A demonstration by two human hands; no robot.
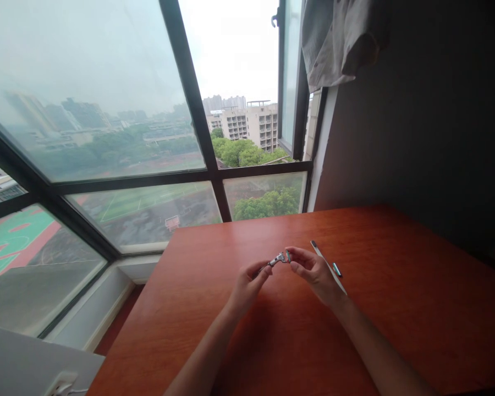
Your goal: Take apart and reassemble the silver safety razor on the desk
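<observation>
Both my hands are raised over a reddish-brown wooden table [396, 308]. My left hand [247, 286] is closed on the handle end of a small silver razor [278, 258]. My right hand [313, 270] pinches the razor's head, where a small teal part shows at my fingertips. The razor lies roughly level between the two hands. Just behind my right hand, a thin white strip with a dark tip [318, 251] and a small teal piece [337, 269] lie on the table.
A large window with dark frames [198, 126] fills the left and far side, looking out on buildings, trees and sports courts. A pale garment [338, 38] hangs at the top right against a dark wall. A white socket [60, 383] sits at the bottom left.
</observation>
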